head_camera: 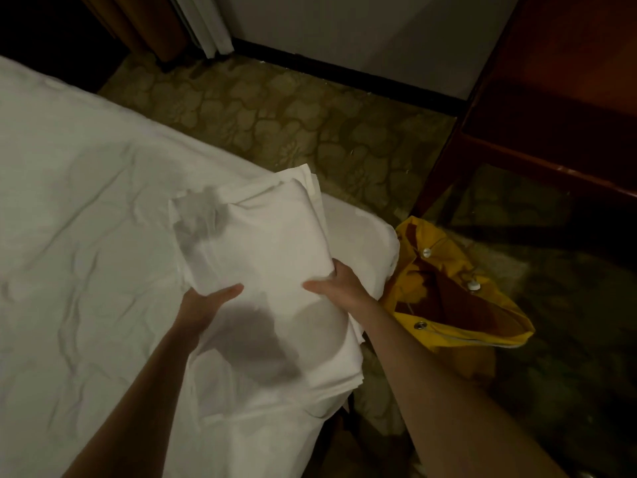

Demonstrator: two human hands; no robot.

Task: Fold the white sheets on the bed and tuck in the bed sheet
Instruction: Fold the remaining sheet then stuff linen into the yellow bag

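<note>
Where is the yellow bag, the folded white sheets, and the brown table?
yellow bag (pixel 482 319): head view, on its yellow fabric rim.
folded white sheets (pixel 272 236): head view, on the top layer's middle.
brown table (pixel 565 108): head view, on its dark red-brown side.

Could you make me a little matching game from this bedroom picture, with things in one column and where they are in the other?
Things:
1. folded white sheets
2. yellow bag
3. wooden furniture
4. bed sheet

Places:
A. spread wrinkled over the bed
B. on the carpet beside the bed corner
C. held by left hand and right hand
D. upper right, by the wall

Pairs: 1-C, 2-B, 3-D, 4-A
</note>
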